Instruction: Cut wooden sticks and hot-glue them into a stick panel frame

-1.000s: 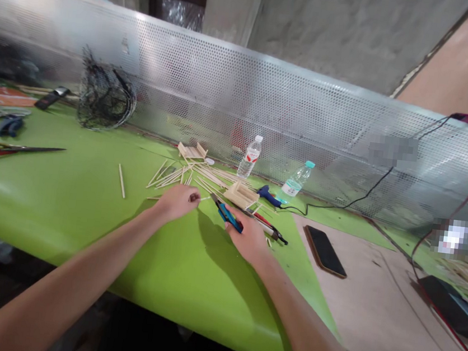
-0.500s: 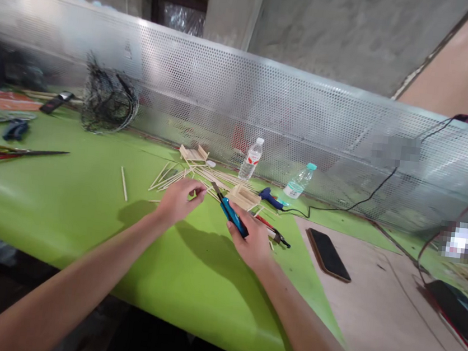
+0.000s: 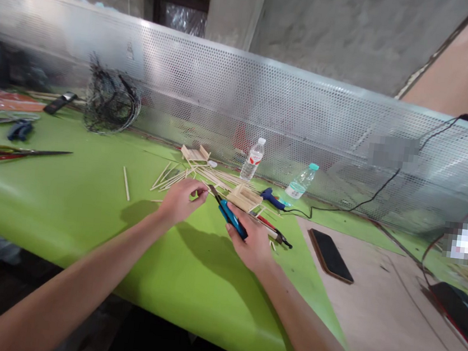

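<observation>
My right hand (image 3: 251, 243) is closed round a blue and black cutter (image 3: 229, 214), its blade pointing up-left toward my left hand. Over the green table (image 3: 66, 201), my left hand (image 3: 180, 199) pinches a thin wooden stick (image 3: 204, 192) between thumb and fingers, just short of the blade tip. Behind both hands lies a scatter of wooden sticks (image 3: 175, 175). A small box built of sticks (image 3: 243, 197) stands right behind the cutter, and another small stick frame (image 3: 195, 153) sits farther back.
Two water bottles (image 3: 253, 159) (image 3: 300, 183) stand by the perforated metal wall (image 3: 307, 122). A blue glue gun (image 3: 271, 198) with a black cable, pens (image 3: 273, 233), a phone (image 3: 330, 255) on brown board, scissors (image 3: 12, 151) at far left, and a black wire tangle (image 3: 109, 99).
My left hand lifted from the table and moved slightly right toward the blade with the stick pinched. The right hand raised the cutter a little.
</observation>
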Tool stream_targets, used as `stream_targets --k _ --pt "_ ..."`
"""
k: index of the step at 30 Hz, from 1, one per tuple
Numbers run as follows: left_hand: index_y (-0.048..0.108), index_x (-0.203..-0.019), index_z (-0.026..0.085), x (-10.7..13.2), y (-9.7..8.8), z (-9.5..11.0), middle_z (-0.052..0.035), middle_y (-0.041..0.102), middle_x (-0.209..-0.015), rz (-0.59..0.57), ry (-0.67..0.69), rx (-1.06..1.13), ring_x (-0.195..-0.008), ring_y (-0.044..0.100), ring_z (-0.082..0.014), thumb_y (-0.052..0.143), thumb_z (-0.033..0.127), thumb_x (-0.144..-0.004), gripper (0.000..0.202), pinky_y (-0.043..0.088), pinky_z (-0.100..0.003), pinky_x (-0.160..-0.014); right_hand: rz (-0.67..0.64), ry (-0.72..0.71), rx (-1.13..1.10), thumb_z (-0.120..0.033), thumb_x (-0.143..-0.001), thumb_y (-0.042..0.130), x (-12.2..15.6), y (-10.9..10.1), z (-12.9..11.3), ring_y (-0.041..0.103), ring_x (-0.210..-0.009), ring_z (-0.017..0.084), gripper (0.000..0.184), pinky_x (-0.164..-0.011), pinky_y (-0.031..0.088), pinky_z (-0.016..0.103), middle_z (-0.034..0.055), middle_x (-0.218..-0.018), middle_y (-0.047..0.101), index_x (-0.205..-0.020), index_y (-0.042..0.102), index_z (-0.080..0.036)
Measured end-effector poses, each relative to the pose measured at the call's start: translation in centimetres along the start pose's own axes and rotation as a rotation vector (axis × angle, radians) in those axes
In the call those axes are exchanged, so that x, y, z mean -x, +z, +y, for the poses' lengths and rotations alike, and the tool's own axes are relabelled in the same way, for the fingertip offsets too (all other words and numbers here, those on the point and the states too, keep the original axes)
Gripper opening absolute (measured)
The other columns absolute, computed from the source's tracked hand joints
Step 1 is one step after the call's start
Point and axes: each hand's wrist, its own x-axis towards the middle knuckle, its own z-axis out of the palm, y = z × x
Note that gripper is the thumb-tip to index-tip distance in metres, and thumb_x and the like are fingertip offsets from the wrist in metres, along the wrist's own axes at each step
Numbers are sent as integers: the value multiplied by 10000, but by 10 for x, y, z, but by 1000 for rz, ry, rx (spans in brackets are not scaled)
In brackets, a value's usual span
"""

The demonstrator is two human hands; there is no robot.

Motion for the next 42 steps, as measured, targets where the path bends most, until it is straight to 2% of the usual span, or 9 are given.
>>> stream_targets --k 10,18,20,23,27,29,36,39,42 --pt "689 -881 202 1 0 -1 -20 704 -812 -22 -33 10 -708 582 -135 561 252 -905 139 477 -277 -684 -9 31 -8 -299 -947 529 -1 -2 -1 678 -1111 243 527 -1002 521 401 31 -1292 689 -1473 493 -300" --pt "685 -842 195 -1 0 -2 -15 689 -770 -15 -21 -31 -685 569 -131 568 252 -889 139 458 -269 -662 -18 2 12 -292 -942 517 -1 -1 -2 643 -1185 239 517 -1012 510 387 28 -1362 643 -1459 511 -281" --pt "695 -855 199 0 1 -3 -18 699 -776 -65 -59 -37 -690 583 -138 567 269 -888 149 464 -276 -660 -56 33 53 -299 -944 507 -2 -1 -3 658 -1155 255 517 -971 531 398 39 -1358 645 -1460 511 -272" --pt "709 -874 207 1 6 -7 -27 725 -818 -218 -152 -24 -701 616 -150 560 276 -884 164 486 -288 -654 -146 106 138 -312 -942 506 -1 1 -4 690 -1080 284 522 -898 558 425 48 -1337 659 -1462 514 -275" --pt "696 -841 211 5 14 -12 -35 734 -807 -392 -289 43 -635 625 -152 535 280 -889 182 493 -286 -584 -272 140 190 -328 -922 544 0 7 -3 731 -924 274 501 -768 577 380 38 -1191 738 -1423 561 -326" --pt "690 -831 211 5 15 -12 -37 731 -779 -408 -324 68 -605 617 -151 528 284 -887 186 486 -283 -559 -289 142 193 -337 -925 542 1 11 -1 736 -873 260 493 -723 573 357 31 -1144 754 -1418 565 -342" --pt "720 -826 196 2 4 -6 -55 732 -759 -418 -382 32 -606 622 -171 568 276 -857 174 485 -303 -576 -288 147 128 -347 -934 535 1 15 -2 732 -897 251 488 -784 564 367 27 -1141 755 -1421 561 -332" --pt "736 -823 206 4 -2 -9 -55 740 -761 -445 -426 60 -591 627 -172 623 300 -843 149 489 -308 -574 -301 150 111 -343 -935 534 1 14 -3 734 -835 240 488 -769 564 368 25 -1136 756 -1423 556 -342" --pt "755 -813 215 7 -6 -16 -62 758 -772 -474 -421 147 -590 644 -171 666 336 -828 151 508 -307 -578 -301 143 117 -349 -935 537 2 13 -2 731 -895 249 495 -811 558 378 24 -1162 748 -1429 548 -344"
